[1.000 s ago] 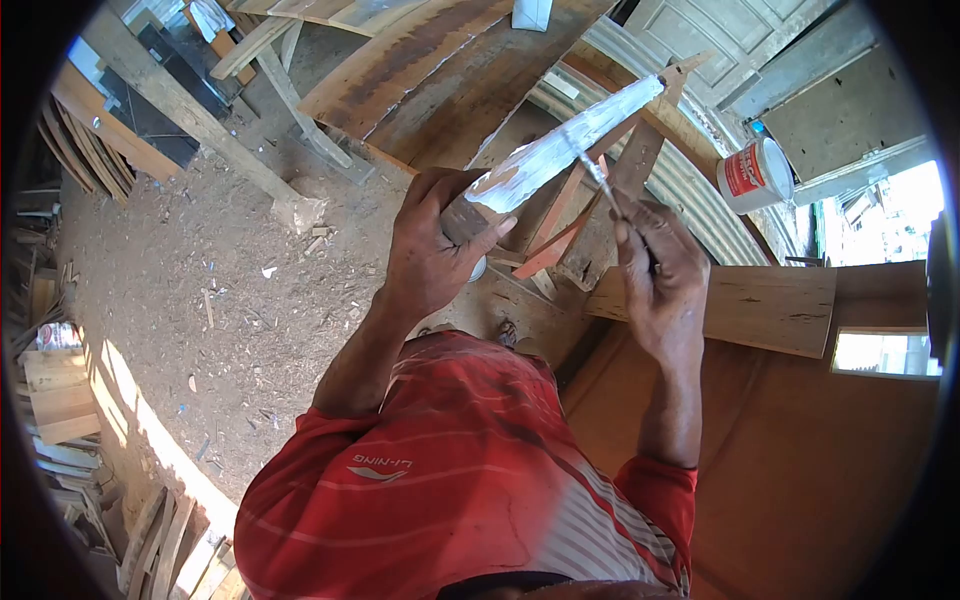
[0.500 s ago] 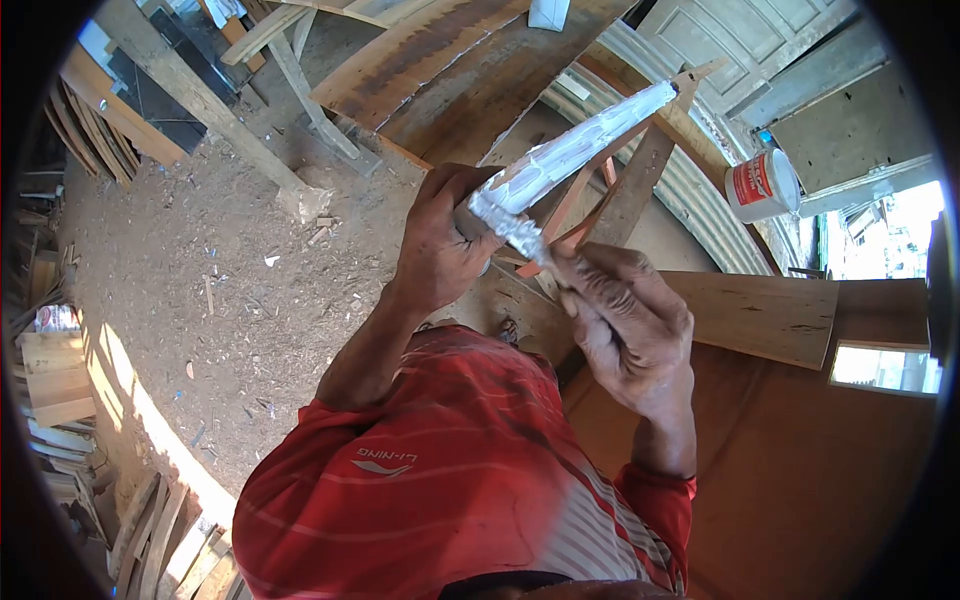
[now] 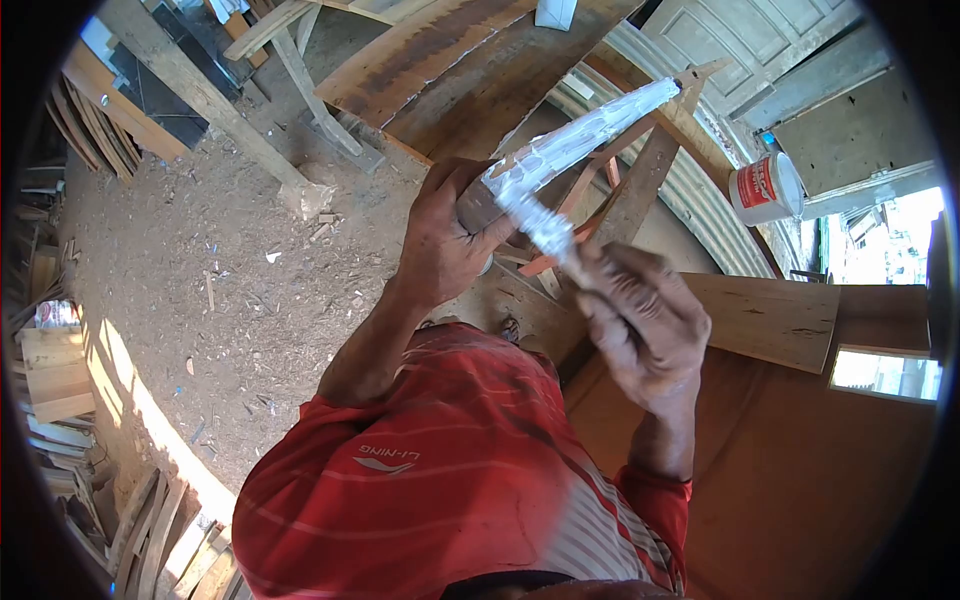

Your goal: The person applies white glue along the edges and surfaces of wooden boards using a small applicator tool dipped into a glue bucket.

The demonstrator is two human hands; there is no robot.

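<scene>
My left hand [image 3: 440, 235] grips the near end of a long wooden piece [image 3: 590, 132], its fingers wrapped round the bare brown end. White paste coats the upper face of this piece, which slants up and away to the right. Pinched in my right hand [image 3: 650, 320] is a narrow stick-like applicator [image 3: 548, 230], thickly smeared with white paste; its exact kind is hidden by the paste and blur. Its tip touches the coated face close to my left hand.
Wide wooden boards [image 3: 450, 90] lie ahead on a support. A white tub with a red label [image 3: 765, 188] stands at the right. Wood scraps [image 3: 150, 540] are piled at lower left, and a wooden post [image 3: 215, 110] rises from the littered dirt floor [image 3: 250, 300].
My right hand has moved slightly right and down, towards my body, with the applicator, whose tip is still at the wooden piece. My left hand and the piece have barely shifted.
</scene>
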